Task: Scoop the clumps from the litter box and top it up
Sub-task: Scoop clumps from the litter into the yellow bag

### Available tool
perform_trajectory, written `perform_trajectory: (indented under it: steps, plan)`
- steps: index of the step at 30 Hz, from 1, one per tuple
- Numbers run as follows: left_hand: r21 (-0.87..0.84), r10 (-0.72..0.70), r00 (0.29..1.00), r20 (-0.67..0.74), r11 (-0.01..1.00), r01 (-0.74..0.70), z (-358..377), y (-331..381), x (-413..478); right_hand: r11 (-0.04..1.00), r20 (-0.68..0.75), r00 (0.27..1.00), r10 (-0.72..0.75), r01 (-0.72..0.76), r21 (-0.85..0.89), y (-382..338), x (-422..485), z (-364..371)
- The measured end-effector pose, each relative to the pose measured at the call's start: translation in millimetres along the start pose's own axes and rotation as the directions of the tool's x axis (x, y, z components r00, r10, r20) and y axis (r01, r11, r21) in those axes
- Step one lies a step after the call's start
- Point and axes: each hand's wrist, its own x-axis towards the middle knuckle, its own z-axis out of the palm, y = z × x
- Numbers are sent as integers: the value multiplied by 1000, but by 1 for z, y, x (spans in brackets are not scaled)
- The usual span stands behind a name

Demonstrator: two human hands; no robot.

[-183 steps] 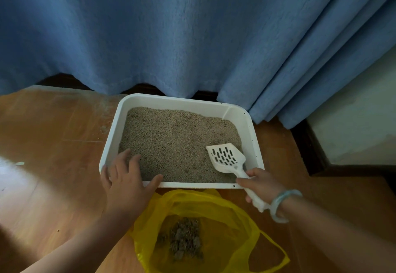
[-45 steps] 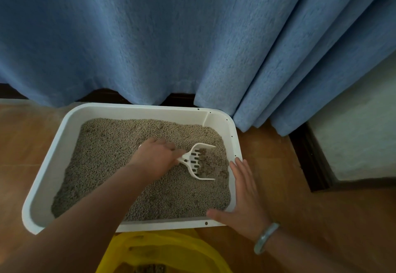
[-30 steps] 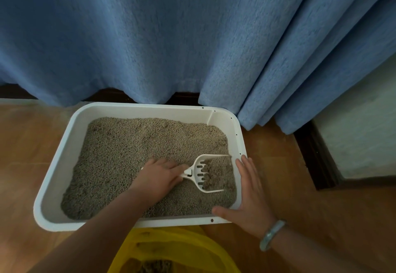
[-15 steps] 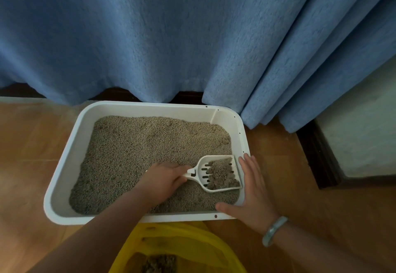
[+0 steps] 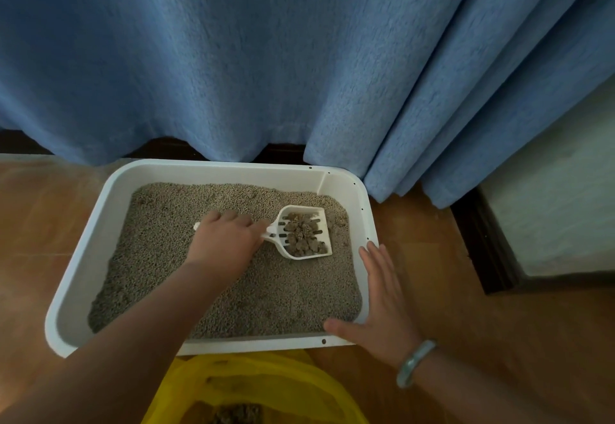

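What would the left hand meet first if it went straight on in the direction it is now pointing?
The left hand leads with the scoop, so probably the right wall of the litter box comes first; depth is unclear, and it might clear the rim.

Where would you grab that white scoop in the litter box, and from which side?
By its narrow handle, coming from the left, as the left hand holds it now. The scoop points its slotted head right, loaded with clumps, so gripping the handle should keep it level.

L hand (image 5: 223,242) w/ scoop (image 5: 304,232) of clumps (image 5: 302,236) over litter box (image 5: 83,250); R hand (image 5: 382,304) flat on rim.
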Motion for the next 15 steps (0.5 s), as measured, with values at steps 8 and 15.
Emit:
perform_trajectory:
  steps: [8,15]
  plan:
    - [101,63,997,49,993,-68,-20,23,39,1000,-2,1000,-13,13,2,1,0,-1]
    - [-43,118,990,81,992,-115,-8,8,47,999,-25,999,-23,24,25,2,2,1]
